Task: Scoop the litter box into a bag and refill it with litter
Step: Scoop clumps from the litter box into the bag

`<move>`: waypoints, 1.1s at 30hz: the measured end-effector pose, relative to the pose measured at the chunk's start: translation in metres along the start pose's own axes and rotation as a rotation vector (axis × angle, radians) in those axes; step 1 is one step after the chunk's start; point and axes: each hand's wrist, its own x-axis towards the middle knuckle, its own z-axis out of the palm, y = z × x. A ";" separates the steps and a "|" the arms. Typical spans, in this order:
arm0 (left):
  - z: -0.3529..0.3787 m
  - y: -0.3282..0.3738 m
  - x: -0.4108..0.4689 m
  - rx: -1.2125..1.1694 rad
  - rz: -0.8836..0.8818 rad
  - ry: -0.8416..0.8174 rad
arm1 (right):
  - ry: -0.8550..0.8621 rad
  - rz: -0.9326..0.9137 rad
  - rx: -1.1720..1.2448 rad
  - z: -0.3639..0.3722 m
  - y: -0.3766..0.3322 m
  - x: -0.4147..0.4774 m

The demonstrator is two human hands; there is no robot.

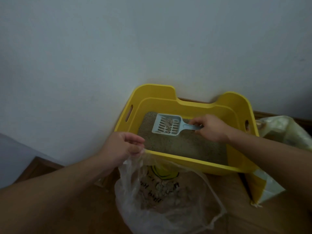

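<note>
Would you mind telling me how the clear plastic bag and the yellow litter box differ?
The clear plastic bag is limp and see-through, held at its rim by the left hand; the yellow litter box is rigid and opaque, standing on the floor. The bag holds clumps; the box holds loose litter. Both are open-topped.

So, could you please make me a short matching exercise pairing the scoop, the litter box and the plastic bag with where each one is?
Things:
1 scoop
2 litter box
3 plastic bag

Places:
A pinched at its rim by the left hand
B standing next to the wall
C held by its handle in the right hand

Pairs: 1-C; 2-B; 3-A
</note>
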 end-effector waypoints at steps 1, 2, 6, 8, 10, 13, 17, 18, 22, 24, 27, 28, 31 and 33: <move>0.000 0.000 -0.002 0.006 0.004 0.005 | 0.003 -0.002 -0.013 -0.002 0.001 -0.004; 0.000 0.000 -0.004 0.013 0.009 0.010 | 0.007 0.000 -0.022 -0.005 0.001 -0.009; 0.002 0.002 -0.012 0.033 0.033 0.025 | 0.018 0.012 -0.057 -0.016 0.004 -0.023; 0.004 0.002 -0.015 0.037 0.038 0.029 | 0.025 0.017 -0.070 -0.020 0.006 -0.029; 0.005 0.003 -0.018 0.045 0.044 0.033 | 0.015 0.019 -0.091 -0.023 0.005 -0.035; 0.006 0.002 -0.021 0.056 0.049 0.029 | 0.004 0.015 -0.081 -0.026 0.005 -0.045; 0.005 -0.001 -0.022 0.083 0.048 0.044 | 0.000 -0.010 -0.078 -0.031 0.004 -0.057; 0.004 -0.002 -0.023 0.085 0.048 0.047 | -0.001 -0.018 -0.073 -0.033 0.003 -0.060; 0.002 -0.002 -0.025 0.121 0.062 0.068 | 0.013 -0.053 -0.058 -0.037 0.001 -0.071; 0.001 -0.001 -0.027 0.141 0.069 0.081 | 0.013 -0.063 -0.053 -0.039 0.000 -0.077; -0.002 -0.001 -0.031 0.163 0.077 0.088 | 0.017 -0.066 -0.029 -0.043 -0.003 -0.088; -0.003 -0.002 -0.032 0.162 0.078 0.090 | 0.020 -0.069 -0.024 -0.044 -0.004 -0.092; -0.005 -0.001 -0.035 0.164 0.082 0.085 | 0.018 -0.097 -0.015 -0.049 -0.010 -0.105; -0.006 -0.001 -0.035 0.167 0.086 0.084 | 0.011 -0.124 -0.008 -0.050 -0.014 -0.114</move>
